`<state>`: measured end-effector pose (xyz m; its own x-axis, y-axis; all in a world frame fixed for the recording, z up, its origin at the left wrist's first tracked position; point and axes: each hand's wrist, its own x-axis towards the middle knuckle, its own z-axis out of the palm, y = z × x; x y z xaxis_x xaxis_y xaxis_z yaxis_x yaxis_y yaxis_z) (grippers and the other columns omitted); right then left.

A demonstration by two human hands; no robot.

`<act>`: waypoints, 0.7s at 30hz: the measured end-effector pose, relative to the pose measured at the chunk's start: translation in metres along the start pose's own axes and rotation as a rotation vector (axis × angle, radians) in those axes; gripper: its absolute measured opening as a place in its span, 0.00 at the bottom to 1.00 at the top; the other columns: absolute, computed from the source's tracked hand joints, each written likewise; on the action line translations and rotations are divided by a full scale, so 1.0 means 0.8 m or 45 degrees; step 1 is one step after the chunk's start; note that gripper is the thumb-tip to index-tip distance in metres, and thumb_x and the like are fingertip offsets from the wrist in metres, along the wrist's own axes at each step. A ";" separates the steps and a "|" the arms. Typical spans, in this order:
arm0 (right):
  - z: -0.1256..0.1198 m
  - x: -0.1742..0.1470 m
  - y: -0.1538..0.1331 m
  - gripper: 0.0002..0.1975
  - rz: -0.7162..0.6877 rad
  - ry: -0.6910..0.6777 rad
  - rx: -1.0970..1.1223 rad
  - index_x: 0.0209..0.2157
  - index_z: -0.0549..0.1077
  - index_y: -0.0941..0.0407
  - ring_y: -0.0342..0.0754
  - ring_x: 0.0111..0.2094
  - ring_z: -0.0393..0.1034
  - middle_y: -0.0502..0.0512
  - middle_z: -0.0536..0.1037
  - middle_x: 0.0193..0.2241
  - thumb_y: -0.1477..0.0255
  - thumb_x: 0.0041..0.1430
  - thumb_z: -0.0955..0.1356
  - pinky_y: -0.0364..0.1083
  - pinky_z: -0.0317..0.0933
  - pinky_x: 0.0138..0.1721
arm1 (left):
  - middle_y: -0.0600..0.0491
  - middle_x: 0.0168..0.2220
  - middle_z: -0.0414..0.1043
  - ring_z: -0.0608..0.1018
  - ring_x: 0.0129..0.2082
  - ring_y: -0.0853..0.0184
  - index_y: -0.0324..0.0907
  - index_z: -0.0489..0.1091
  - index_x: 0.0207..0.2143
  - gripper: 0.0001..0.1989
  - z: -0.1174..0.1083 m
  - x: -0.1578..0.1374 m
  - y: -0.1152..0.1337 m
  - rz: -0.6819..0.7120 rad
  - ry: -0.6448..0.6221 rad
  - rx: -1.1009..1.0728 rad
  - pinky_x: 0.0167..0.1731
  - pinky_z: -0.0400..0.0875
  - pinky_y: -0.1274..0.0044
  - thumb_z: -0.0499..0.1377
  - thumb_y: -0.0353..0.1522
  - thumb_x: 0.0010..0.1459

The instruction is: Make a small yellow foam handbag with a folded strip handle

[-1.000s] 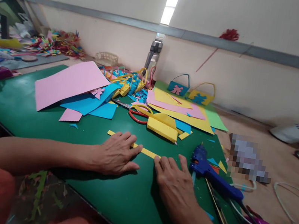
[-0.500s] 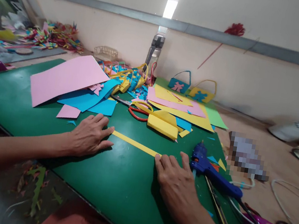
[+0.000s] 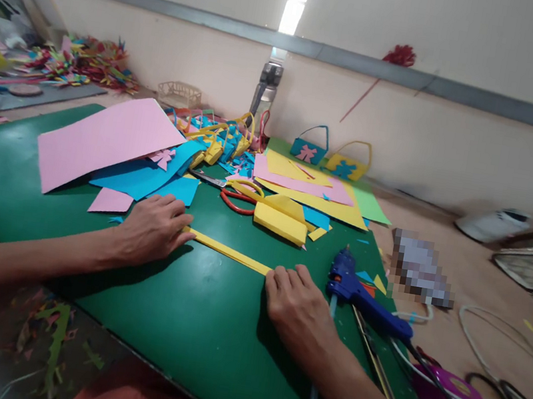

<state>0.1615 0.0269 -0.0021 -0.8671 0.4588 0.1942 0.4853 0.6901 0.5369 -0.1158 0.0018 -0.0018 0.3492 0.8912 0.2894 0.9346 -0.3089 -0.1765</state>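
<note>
Yellow paper: a single strip [image 3: 230,252], on the green table [image 3: 206,325], spans the gap between two bare hands, one at either end. An onlooker may take the strip's middle as the dial's centre, with twelve at the wall [image 3: 169,49]. The long axis then runs from half past nine to half past three, the left hand [image 3: 155,229] sitting at nine and the right hand [image 3: 298,302] at about four. From the left grip the strip leads off toward half past three; from the right, toward half past nine. Neither hand is nearer, since each meets one end. The left thumb and forefinger are closed on their end; the right fingers lie at the other, but with that thumb hidden one cannot tell a pinch from a press. A fine line along the strip may be a crease. Counted around the dial: one pair of scissors [image 3: 226,186] at twelve, one bottle [image 3: 265,95] beyond it; one yellow folded box [image 3: 280,223] at half past one; two upright bags at one o'clock, a blue bag [image 3: 308,152] and a yellow bag [image 3: 347,167]; one glue gun [image 3: 366,303] at three, past the right hand; one large pink sheet [image 3: 103,146] at ten. The heap of small paper pieces [image 3: 225,142] near twelve is too jumbled to count.
</note>
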 end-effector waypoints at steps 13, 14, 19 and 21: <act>0.004 0.002 0.003 0.13 0.069 0.107 -0.005 0.26 0.69 0.59 0.46 0.24 0.62 0.52 0.70 0.20 0.84 0.57 0.58 0.53 0.52 0.46 | 0.45 0.34 0.70 0.71 0.37 0.59 0.38 0.68 0.33 0.07 0.015 0.084 0.091 0.413 -0.155 -0.297 0.32 0.62 0.71 0.52 0.31 0.60; 0.001 0.002 0.006 0.12 0.116 0.132 0.027 0.27 0.69 0.59 0.47 0.26 0.64 0.53 0.71 0.22 0.83 0.58 0.58 0.55 0.50 0.49 | 0.45 0.33 0.71 0.71 0.36 0.60 0.38 0.68 0.30 0.08 0.015 0.087 0.090 0.385 -0.162 -0.357 0.32 0.62 0.72 0.52 0.28 0.59; -0.018 -0.003 0.024 0.11 0.490 0.540 0.365 0.44 0.67 0.61 0.52 0.46 0.66 0.62 0.75 0.40 0.73 0.63 0.60 0.56 0.50 0.53 | 0.49 0.26 0.70 0.71 0.26 0.65 0.39 0.68 0.29 0.10 0.009 0.091 0.076 0.180 -0.143 -0.579 0.25 0.59 0.75 0.48 0.27 0.58; -0.021 -0.009 0.030 0.13 0.574 0.628 0.459 0.46 0.65 0.62 0.51 0.46 0.66 0.63 0.75 0.40 0.71 0.62 0.61 0.54 0.54 0.51 | 0.50 0.23 0.69 0.70 0.23 0.66 0.39 0.67 0.29 0.10 0.005 0.090 0.072 0.123 -0.141 -0.667 0.24 0.59 0.76 0.47 0.28 0.58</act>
<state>0.1772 0.0309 0.0233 -0.4844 0.4948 0.7214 0.7379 0.6742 0.0331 -0.0372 0.0494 0.0055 0.4526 0.8714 0.1892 0.8171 -0.4903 0.3033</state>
